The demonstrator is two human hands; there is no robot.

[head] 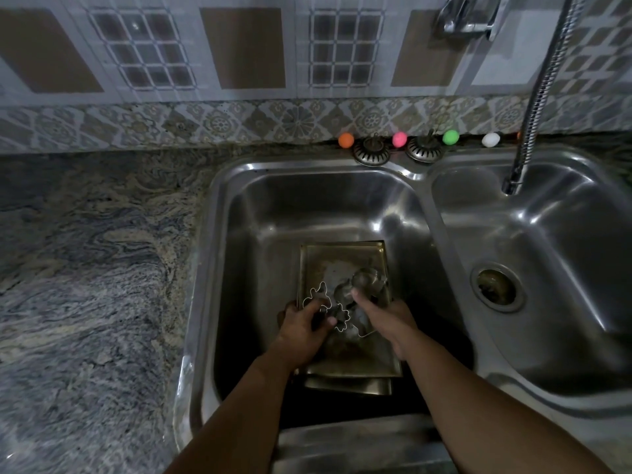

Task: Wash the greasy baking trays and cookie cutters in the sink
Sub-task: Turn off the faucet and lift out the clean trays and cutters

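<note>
My left hand (302, 328) curls around a cutter (316, 301) at 6 o'clock in the left basin (239, 251); my right hand (384, 319) reaches among other cutters (367, 280), grip hidden. All lie on stacked trays (342, 254). Hose (543, 87) at 2 o'clock.

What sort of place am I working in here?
Most likely a home kitchen: a double steel sink set in a stone counter, a patterned tile wall behind, and a tap hose.
</note>
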